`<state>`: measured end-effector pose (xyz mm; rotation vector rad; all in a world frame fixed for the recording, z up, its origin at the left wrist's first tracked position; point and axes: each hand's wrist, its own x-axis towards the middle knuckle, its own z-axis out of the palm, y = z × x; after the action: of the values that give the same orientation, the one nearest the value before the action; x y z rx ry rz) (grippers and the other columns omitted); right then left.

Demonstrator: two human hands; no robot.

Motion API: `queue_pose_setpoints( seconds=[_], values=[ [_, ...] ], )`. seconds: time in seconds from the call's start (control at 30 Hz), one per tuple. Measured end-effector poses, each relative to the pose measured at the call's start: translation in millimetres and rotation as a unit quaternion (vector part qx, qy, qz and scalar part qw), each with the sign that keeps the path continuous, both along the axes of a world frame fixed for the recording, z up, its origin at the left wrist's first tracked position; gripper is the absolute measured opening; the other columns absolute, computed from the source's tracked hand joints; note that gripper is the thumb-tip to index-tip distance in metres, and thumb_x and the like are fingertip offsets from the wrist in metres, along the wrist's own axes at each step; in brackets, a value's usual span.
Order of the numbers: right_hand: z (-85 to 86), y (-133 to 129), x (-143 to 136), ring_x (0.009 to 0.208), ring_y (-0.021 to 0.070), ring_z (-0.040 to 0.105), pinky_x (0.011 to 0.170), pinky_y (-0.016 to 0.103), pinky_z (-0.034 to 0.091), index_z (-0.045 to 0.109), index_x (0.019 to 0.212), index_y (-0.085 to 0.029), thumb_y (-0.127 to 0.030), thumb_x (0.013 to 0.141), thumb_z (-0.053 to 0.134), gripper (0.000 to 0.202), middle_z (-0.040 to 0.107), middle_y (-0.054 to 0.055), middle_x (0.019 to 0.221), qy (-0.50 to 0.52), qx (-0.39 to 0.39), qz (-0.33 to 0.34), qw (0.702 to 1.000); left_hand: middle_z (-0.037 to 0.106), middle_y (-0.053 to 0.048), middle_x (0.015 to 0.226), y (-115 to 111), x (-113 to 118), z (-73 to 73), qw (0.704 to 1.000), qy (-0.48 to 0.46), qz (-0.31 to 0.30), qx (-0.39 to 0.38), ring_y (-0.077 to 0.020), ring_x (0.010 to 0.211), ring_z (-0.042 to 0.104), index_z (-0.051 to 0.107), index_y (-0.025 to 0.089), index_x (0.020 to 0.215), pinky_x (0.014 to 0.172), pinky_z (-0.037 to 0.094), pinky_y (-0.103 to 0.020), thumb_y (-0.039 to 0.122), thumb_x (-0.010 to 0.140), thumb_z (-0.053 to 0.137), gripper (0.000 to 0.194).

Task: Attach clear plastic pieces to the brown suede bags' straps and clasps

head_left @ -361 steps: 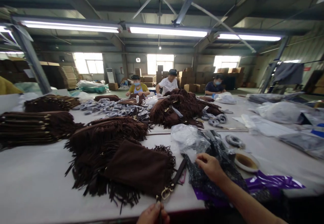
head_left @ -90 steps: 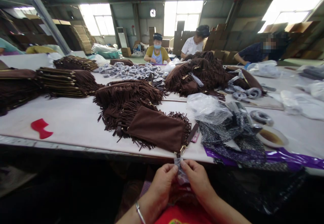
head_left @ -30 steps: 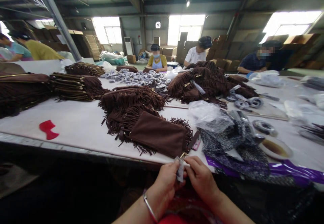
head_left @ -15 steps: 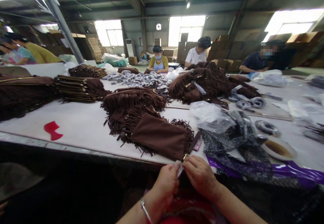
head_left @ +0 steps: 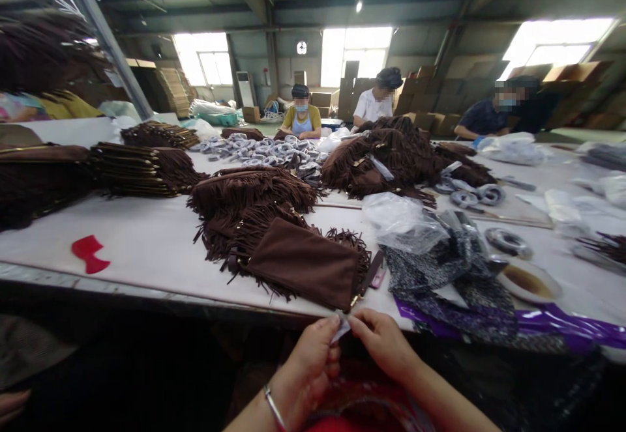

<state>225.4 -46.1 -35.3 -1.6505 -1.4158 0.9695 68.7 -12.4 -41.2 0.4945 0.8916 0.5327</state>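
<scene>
My left hand (head_left: pixel 313 354) is closed, pinching a small whitish, see-through scrap (head_left: pixel 342 329) between thumb and forefinger. Close beside it, my right hand (head_left: pixel 384 344) pinches the other side of the same scrap; whether it is paper or plastic film I cannot tell. Just beyond my fingertips a brown pouch (head_left: pixel 306 262) lies flat at the table edge. A gold clasp (head_left: pixel 354 300) and a dark strap (head_left: pixel 369 274) show at its right corner. Under and behind the pouch are brown fringed bags (head_left: pixel 252 191).
Stacked fringed pouches (head_left: pixel 127 168) stand left, near a red cut piece (head_left: pixel 90 254). Grey wrapped coils (head_left: pixel 264 150) and a fringed heap (head_left: pixel 386 155) lie farther back. Right are speckled fabric (head_left: pixel 440 269), clear plastic (head_left: pixel 401 220) and a bowl (head_left: pixel 531 282). Co-workers sit across the table (head_left: pixel 161 243).
My right hand has drawn back slightly from the pouch's clasp to the scrap. A dark fringed bundle has come into view at upper left. The view has shifted a little.
</scene>
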Motion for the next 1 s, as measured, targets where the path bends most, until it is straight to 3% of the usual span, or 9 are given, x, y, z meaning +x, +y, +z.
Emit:
queue_pose_setpoints(
  seconds=[0.17,0.37,0.47,0.6,0.73,0.8,1.0],
  values=[
    [-3.7,7.5,-9.7,0.059,0.0173,0.054,0.056,0.026,0.039,0.06,0.059,-0.019,-0.035,0.08,0.058,0.027,0.061,0.0,0.057,0.012,-0.042,-0.04,0.998,0.03,0.013,0.047,-4.1,3.1,-2.6,0.997,0.052,-0.014,0.056,-0.0039,0.039,0.017,0.052,0.021,0.084,0.038,0.009,-0.02,0.072,0.061,0.071,0.058],
    [8.8,-8.8,-10.4,0.068,0.0198,0.058,0.066,0.031,0.039,0.065,0.067,-0.02,-0.036,0.088,0.053,0.028,0.065,0.004,0.069,-0.158,0.089,-0.032,0.983,0.033,0.012,0.045,-5.9,4.9,-1.6,0.991,0.077,-0.028,0.106,-0.0047,0.037,0.022,0.053,0.021,0.078,0.035,0.013,-0.021,0.074,0.062,0.07,0.058],
    [2.1,-5.8,-3.2,0.062,0.0179,0.055,0.06,0.029,0.039,0.063,0.063,-0.02,-0.038,0.084,0.057,0.028,0.062,0.002,0.062,-0.054,0.036,-0.061,0.996,0.032,0.012,0.046,-6.3,6.2,-2.8,0.993,0.067,-0.031,0.089,-0.0043,0.037,0.02,0.053,0.021,0.079,0.036,0.012,-0.021,0.072,0.063,0.07,0.057],
    [-3.8,2.6,12.3,0.047,0.0142,0.043,0.047,0.026,0.032,0.054,0.058,-0.021,-0.044,0.081,0.055,0.033,0.048,-0.004,0.048,0.062,-0.018,-0.133,0.989,0.028,0.013,0.047,-7.1,4.0,-4.8,0.998,0.04,-0.024,0.049,-0.0038,0.039,0.015,0.053,0.021,0.082,0.038,0.009,-0.019,0.067,0.065,0.072,0.053],
    [6.2,-4.9,13.2,0.073,0.0196,0.06,0.068,0.029,0.045,0.07,0.077,-0.02,-0.033,0.083,0.059,0.018,0.069,0.002,0.075,0.041,0.017,-0.014,0.999,0.027,0.013,0.048,-6.6,0.5,-5.2,0.999,-0.021,-0.022,-0.011,-0.0036,0.041,0.012,0.05,0.021,0.081,0.038,0.008,-0.018,0.059,0.068,0.076,0.047],
    [9.9,-10.3,8.1,0.081,0.0206,0.061,0.076,0.03,0.046,0.073,0.088,-0.021,-0.024,0.081,0.059,0.016,0.07,0.002,0.084,0.031,0.018,0.037,0.999,0.026,0.013,0.048,-6.2,0.3,-4.1,0.998,-0.041,-0.017,-0.034,-0.0035,0.041,0.011,0.05,0.021,0.08,0.038,0.008,-0.017,0.055,0.069,0.077,0.045],
    [5.5,-9.5,1.8,0.081,0.021,0.06,0.076,0.03,0.046,0.073,0.093,-0.02,-0.023,0.079,0.059,0.02,0.068,0.003,0.084,0.043,0.018,0.024,0.999,0.028,0.012,0.051,-7.2,-0.1,4.2,0.997,-0.047,-0.013,-0.056,-0.0024,0.04,0.012,0.048,0.02,0.075,0.038,0.01,-0.015,0.048,0.078,0.073,0.038]
  ],
)
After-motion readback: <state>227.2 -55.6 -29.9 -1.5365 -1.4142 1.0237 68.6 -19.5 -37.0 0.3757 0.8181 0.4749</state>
